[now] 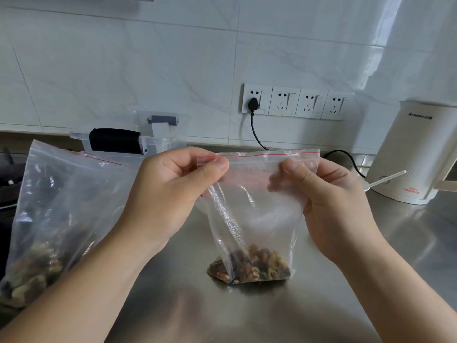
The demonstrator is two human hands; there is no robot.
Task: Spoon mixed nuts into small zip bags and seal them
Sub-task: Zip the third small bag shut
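A small clear zip bag (259, 211) with a red zip line stands upright on the steel counter, with mixed nuts (249, 267) heaped in its bottom. My left hand (170, 191) pinches the bag's top left corner at the zip strip between thumb and fingers. My right hand (329, 199) pinches the top right part of the strip, its fingers showing behind the plastic. A large clear bag of mixed nuts (49, 219) stands at the left, its top open. A white plastic spoon (384, 180) lies on the counter at the right.
A white electric kettle (418, 154) stands at the right rear, next to the spoon. A clear plastic box (138, 137) sits behind the large bag. A black cord (257, 134) runs from the wall sockets (294, 101) down to the steel counter (173, 305).
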